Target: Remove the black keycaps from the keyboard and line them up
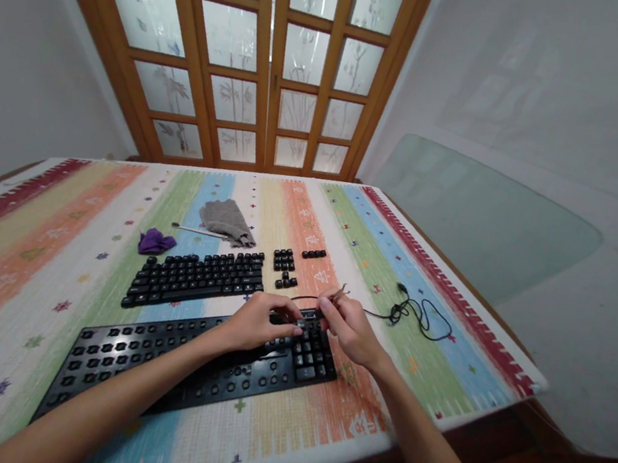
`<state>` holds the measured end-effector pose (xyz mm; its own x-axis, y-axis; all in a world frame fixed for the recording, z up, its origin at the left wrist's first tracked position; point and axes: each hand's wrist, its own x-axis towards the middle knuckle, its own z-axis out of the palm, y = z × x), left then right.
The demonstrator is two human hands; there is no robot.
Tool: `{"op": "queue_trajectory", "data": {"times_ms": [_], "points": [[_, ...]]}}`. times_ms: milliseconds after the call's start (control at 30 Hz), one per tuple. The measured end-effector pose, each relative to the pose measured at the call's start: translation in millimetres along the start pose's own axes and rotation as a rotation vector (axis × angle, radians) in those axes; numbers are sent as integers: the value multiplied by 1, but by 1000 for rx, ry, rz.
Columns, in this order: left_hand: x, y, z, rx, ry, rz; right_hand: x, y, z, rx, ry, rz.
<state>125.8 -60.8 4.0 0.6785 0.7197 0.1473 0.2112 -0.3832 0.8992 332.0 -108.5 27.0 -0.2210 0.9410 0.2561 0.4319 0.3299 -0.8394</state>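
A black keyboard lies at a slant near the table's front edge. Most of its left and middle part shows bare switch sockets without keycaps, while the number pad at its right end has caps on. My left hand rests over the keyboard beside the pad, thumb and fingers apart. At the pad's top edge, my right hand is closed in a pinch. A thin brownish thing sticks up from its fingers; its kind is unclear. Between the hands the fingertips partly hide the keys.
Loose black keycaps are laid out in rows behind the keyboard, with smaller groups of keycaps to the right. A grey cloth, a thin white stick and a purple cloth lie farther back. The cable coils at right.
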Motion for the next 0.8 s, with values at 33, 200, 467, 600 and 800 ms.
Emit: {"op": "queue_trajectory", "data": {"times_ms": [33, 200, 467, 600, 800], "points": [[1, 2, -2, 55, -1, 37, -1, 0, 0, -27, 5, -11], [17, 8, -11, 204, 13, 250, -2, 4, 0, -74, 92, -16], [80, -24, -23, 532, 226, 257, -11, 13, -4, -57, 154, -7], [110, -42, -19, 658, 227, 153, -16, 13, -6, -64, 143, 7], [131, -57, -13, 762, 212, 81, -25, 15, -8, -75, 99, 31]]}}
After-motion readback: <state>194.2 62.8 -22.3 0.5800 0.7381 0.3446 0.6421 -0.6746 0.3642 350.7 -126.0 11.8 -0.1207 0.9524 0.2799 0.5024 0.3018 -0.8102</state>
